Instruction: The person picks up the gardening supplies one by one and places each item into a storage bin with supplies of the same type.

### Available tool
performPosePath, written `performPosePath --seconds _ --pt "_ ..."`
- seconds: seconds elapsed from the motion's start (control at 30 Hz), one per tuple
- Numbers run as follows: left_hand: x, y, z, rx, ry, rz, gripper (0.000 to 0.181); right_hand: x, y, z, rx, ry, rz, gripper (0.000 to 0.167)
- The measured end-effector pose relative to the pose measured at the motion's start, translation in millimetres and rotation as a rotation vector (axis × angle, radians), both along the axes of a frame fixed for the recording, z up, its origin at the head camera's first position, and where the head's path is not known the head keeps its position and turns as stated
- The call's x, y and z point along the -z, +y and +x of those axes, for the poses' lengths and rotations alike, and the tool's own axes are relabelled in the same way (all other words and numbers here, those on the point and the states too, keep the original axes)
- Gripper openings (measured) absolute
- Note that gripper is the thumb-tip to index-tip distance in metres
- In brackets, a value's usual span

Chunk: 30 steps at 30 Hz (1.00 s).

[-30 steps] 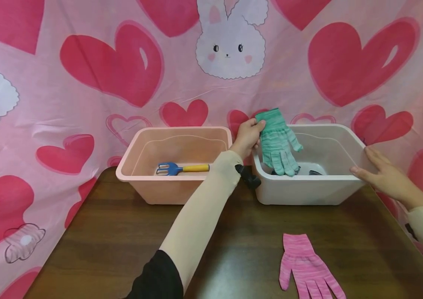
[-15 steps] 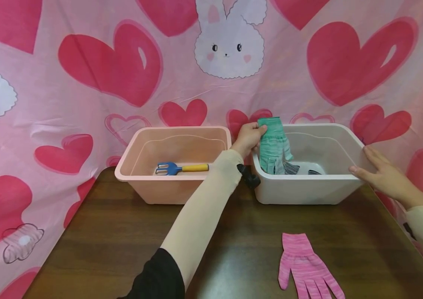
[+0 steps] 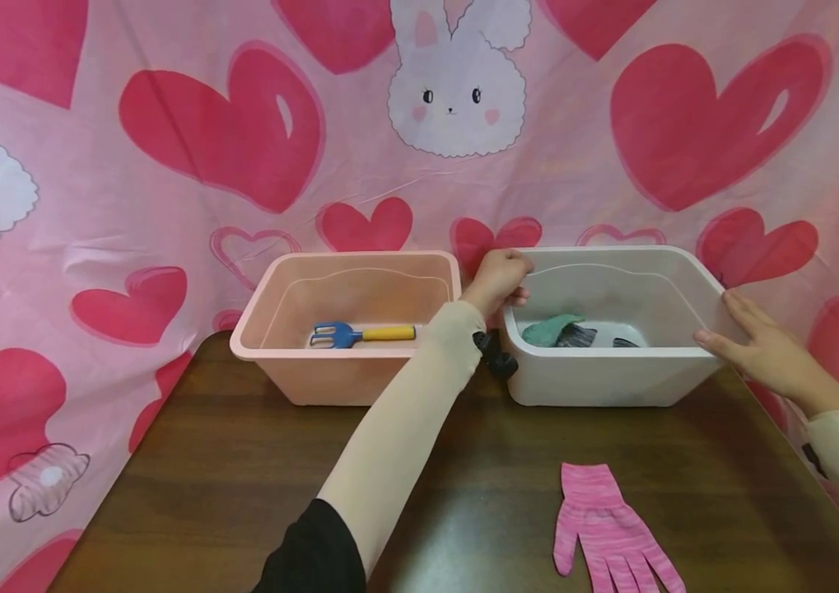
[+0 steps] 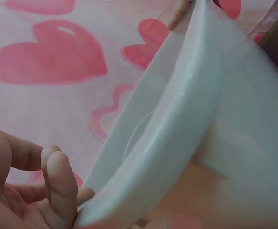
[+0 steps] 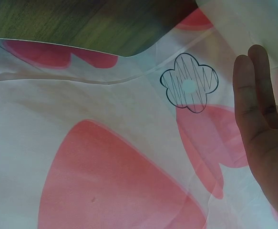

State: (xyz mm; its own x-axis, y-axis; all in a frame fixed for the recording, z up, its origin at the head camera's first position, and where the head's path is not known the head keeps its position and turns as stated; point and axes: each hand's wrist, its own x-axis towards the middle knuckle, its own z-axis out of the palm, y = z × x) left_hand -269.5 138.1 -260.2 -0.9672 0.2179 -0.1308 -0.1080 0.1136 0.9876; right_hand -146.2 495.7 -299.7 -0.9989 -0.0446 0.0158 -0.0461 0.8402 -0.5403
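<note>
My left hand [image 3: 499, 282] is over the left rim of the white bin [image 3: 612, 377], fingers loosely bent and holding nothing. In the left wrist view, its fingers [image 4: 62, 186] come close to the white rim. Inside that bin lies a green knit glove [image 3: 548, 329], mostly hidden by the front wall. Next to the glove shows a dark striped item [image 3: 577, 335], its kind unclear. My right hand [image 3: 771, 350] rests against the bin's right end, fingers extended. Two straight fingers [image 5: 246, 95] appear in the right wrist view.
A peach bin [image 3: 337, 375] stands to the left, holding a small hand fork [image 3: 363, 333] with blue tines and a yellow handle. A pink glove [image 3: 612, 527] lies flat on the brown table [image 3: 256, 494] near the front. A heart-patterned cloth [image 3: 360, 107] hangs behind.
The green glove went down into the white bin and was let go by my left hand, which stays near the left rim. My right hand has kept its place.
</note>
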Motion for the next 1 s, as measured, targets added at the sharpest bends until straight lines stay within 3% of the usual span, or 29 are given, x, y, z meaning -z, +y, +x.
performPosePath --seconds 0.17,0.27,0.5,0.63,0.7,0.8,0.9,1.0 --pt "3.3 -3.4 8.3 0.077 0.076 0.016 0.02 0.5 0 -0.6 0.0 0.001 0.007 0.094" --pt "3.0 -5.2 18.6 0.177 0.129 -0.005 0.018 0.3 0 -1.1 -0.003 0.002 0.002 0.094" --pt "5.3 -14.0 56.7 0.513 0.249 -0.051 0.017 -4.2 0 -2.7 0.003 -0.017 -0.013 0.095" --pt "14.6 -20.1 72.8 0.749 0.252 -0.078 0.02 -4.6 1 -3.1 0.007 -0.023 -0.019 0.096" --pt "22.3 -22.6 79.5 0.861 0.272 -0.152 0.021 -3.2 2 -3.1 0.002 -0.015 -0.025 0.095" --pt "37.3 -23.4 89.6 0.96 0.287 -0.315 0.021 -1.8 2 -2.8 0.002 -0.012 -0.029 0.095" --pt "54.2 -19.3 100.4 0.971 0.304 -0.52 0.021 -1.3 1 -2.1 0.005 -0.015 -0.029 0.095" --pt "72.0 -12.2 111.8 0.926 0.267 -0.668 0.023 -0.6 1 -1.0 0.007 -0.026 -0.02 0.096"
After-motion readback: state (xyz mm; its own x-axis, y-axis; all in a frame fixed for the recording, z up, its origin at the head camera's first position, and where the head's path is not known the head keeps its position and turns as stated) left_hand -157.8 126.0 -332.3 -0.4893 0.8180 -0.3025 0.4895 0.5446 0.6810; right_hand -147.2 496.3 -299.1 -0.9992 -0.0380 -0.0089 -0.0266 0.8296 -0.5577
